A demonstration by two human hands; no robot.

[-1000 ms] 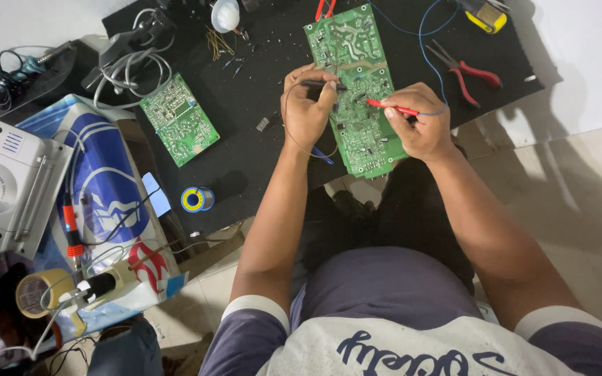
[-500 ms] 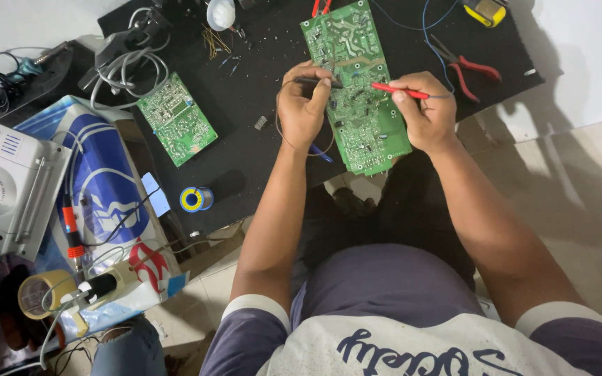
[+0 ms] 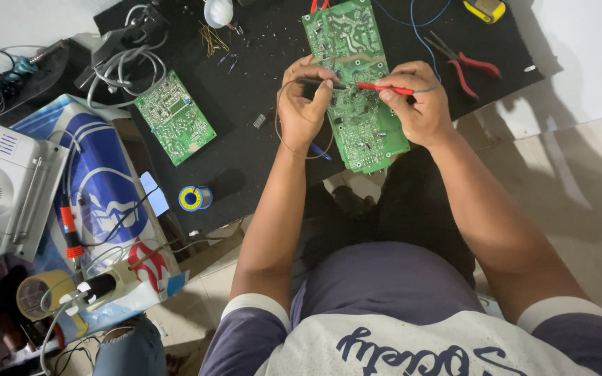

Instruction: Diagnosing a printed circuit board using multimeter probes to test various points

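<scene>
A long green circuit board (image 3: 357, 104) lies on the black mat (image 3: 252, 167). My left hand (image 3: 302, 104) rests on the board's left edge and holds a black test probe (image 3: 318, 83) by its handle, tip pointing right. My right hand (image 3: 418, 104) sits on the board's right side, pinching a red test probe (image 3: 384, 88) whose tip points left. The two probe tips nearly meet over the middle of the board. A thin dark wire loops down from my left hand.
A smaller green circuit board (image 3: 174, 116) lies left on the mat. Red-handled pliers (image 3: 465, 63) sit right of the big board. A solder spool (image 3: 194, 198), a white box device (image 3: 5, 186), a blue bag (image 3: 102, 188), cables (image 3: 123, 49) and a tape roll (image 3: 40, 292) crowd the left.
Both probes have moved up the board and turned level, so their tips now nearly meet. The view has shifted slightly.
</scene>
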